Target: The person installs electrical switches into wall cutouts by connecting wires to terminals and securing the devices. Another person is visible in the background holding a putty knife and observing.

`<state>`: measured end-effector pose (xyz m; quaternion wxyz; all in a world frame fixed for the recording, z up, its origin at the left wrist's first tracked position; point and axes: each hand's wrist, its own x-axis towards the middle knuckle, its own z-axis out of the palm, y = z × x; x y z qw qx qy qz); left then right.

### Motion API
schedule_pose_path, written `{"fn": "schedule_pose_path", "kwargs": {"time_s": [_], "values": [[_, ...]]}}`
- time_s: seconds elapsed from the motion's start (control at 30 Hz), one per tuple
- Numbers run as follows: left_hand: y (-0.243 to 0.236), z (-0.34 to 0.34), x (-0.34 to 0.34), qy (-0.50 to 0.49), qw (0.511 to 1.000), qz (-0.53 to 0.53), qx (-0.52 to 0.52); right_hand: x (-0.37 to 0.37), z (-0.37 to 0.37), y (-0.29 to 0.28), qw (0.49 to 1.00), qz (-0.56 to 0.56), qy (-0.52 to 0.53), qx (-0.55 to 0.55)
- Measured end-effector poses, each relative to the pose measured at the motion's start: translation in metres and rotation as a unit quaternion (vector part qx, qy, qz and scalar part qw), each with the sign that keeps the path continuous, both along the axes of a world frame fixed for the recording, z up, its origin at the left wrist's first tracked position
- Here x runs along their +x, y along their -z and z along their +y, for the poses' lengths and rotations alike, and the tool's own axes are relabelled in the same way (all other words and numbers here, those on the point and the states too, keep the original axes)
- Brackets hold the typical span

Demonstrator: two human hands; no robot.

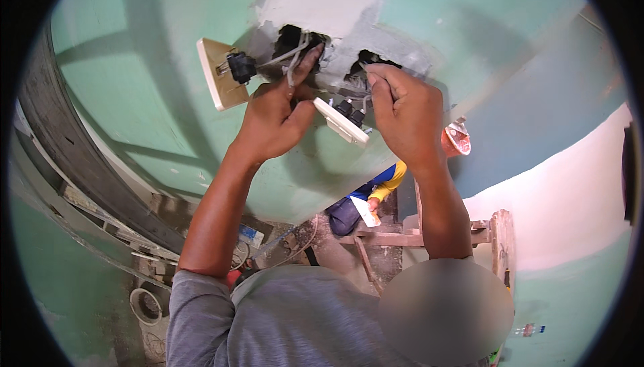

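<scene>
Two rough holes break the green wall: a left hole (288,40) and a right hole (362,62). My left hand (275,119) has its index finger stretched into the left hole, beside grey wires (293,55). From these wires hangs a cream wall plate (216,75) with a black module on its back. A second cream plate (341,122), with black modules, dangles between my hands, close to my left thumb. At the right hole's edge, my right hand (408,109) pinches thumb and index finger together. What lies between them is too small to make out.
Below, a person in blue and yellow sleeves (388,180) holds a white board (365,211). A wooden trestle (396,238) stands lower right, with an orange bucket (456,139) above it. A round bucket (145,307) and cables lie on the floor at lower left.
</scene>
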<state>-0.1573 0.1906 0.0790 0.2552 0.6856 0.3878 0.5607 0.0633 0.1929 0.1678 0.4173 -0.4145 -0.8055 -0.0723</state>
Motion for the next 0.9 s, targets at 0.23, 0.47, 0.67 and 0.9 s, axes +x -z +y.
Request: {"fn": "schedule_pose_path", "kwargs": {"time_s": [0.23, 0.47, 0.67, 0.9], "values": [[0.006, 0.001, 0.007, 0.036, 0.998, -0.043, -0.03, 0.053, -0.061, 0.002, 0.997, 0.075, 0.017, -0.023], [0.025, -0.03, 0.026, -0.067, 0.994, -0.09, -0.003, 0.088, -0.097, 0.07, 0.966, 0.218, -0.073, -0.117], [0.062, -0.122, 0.052, -0.167, 0.985, -0.045, 0.013, 0.101, -0.122, 0.122, 0.925, 0.24, -0.172, -0.239], [0.054, -0.159, 0.105, -0.063, 0.991, -0.103, -0.056, 0.088, -0.128, 0.143, 0.883, 0.241, -0.285, -0.284]]}}
